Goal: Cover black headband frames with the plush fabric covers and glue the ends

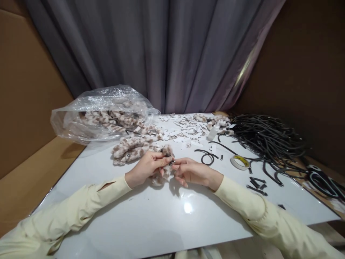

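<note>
Both of my hands meet above the middle of the white table (172, 223). My left hand (148, 166) is closed on a fluffy brown-and-white plush strip (159, 178), part of which hangs below the fingers. A small dark end sticks out at the left fingertips. Against that dark end, my right hand (195, 172) pinches with thumb and forefinger; what lies between them is too small to make out. Just behind my left hand, more plush strips (129, 151) lie in a heap on the table.
A clear plastic bag (105, 108) of plush strips stands back left. Paper scraps (185, 127) litter the back. At right are a small bottle (212, 133), a tape roll (239, 162), a big pile of black cords (266, 136), short cut pieces (257, 185) and scissors (320, 181).
</note>
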Tool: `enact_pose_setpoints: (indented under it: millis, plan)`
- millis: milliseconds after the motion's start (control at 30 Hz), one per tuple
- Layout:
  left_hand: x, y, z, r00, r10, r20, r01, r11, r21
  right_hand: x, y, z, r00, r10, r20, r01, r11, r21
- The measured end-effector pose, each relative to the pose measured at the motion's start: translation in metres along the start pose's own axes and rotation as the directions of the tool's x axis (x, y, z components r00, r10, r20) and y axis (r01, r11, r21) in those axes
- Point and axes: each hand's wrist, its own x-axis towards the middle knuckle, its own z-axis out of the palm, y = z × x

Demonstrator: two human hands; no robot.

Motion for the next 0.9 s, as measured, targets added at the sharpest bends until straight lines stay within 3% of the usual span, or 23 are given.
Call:
enact_pose_setpoints:
  millis: [100, 200, 300, 400, 467, 533, 633, 700, 767, 867, 900]
  plan:
    - [-0.002, 0.0, 0.002, 0.999, -0.012, 0.046, 0.015, 0.998, -0.058, -0.004, 0.0, 0.006, 0.985, 0.034, 0.166, -0.034, 0.999, -0.005]
    - [-0.003, 0.002, 0.002, 0.995, -0.035, 0.095, 0.049, 0.988, -0.145, -0.005, 0.001, 0.012, 0.981, -0.017, 0.194, 0.042, 0.991, -0.124]
    - [-0.007, 0.003, 0.004, 0.981, -0.057, 0.186, 0.102, 0.966, -0.24, -0.003, 0.007, 0.012, 0.988, -0.125, 0.094, 0.149, 0.934, -0.324]
    - [-0.009, 0.0, 0.006, 0.958, -0.076, 0.278, 0.164, 0.937, -0.309, 0.0, 0.015, 0.009, 0.966, -0.254, -0.046, 0.189, 0.817, -0.545]
    - [-0.008, -0.006, 0.008, 0.959, -0.083, 0.272, 0.18, 0.918, -0.353, 0.002, 0.018, 0.007, 0.954, -0.29, -0.072, 0.188, 0.769, -0.611]
    - [-0.006, -0.013, 0.009, 0.969, -0.079, 0.234, 0.169, 0.903, -0.395, 0.004, 0.016, 0.004, 0.961, -0.271, -0.064, 0.18, 0.78, -0.6]
    - [-0.001, -0.024, 0.011, 0.983, -0.085, 0.164, 0.148, 0.895, -0.421, -0.002, -0.001, -0.005, 0.967, -0.235, -0.103, 0.112, 0.748, -0.654]
    - [0.001, -0.029, 0.012, 0.987, -0.097, 0.129, 0.142, 0.9, -0.413, -0.016, -0.014, -0.012, 0.934, -0.301, -0.193, 0.006, 0.554, -0.833]
    - [0.001, -0.03, 0.013, 0.988, -0.106, 0.116, 0.143, 0.911, -0.386, -0.037, -0.022, -0.02, 0.88, -0.419, -0.224, -0.119, 0.262, -0.958]
    - [0.0, -0.029, 0.014, 0.984, -0.129, 0.125, 0.165, 0.925, -0.344, -0.067, -0.011, -0.028, 0.825, -0.494, -0.275, -0.339, -0.043, -0.94]
    - [-0.001, -0.028, 0.015, 0.983, -0.137, 0.126, 0.172, 0.925, -0.338, -0.074, -0.002, -0.029, 0.839, -0.48, -0.255, -0.355, -0.129, -0.926]
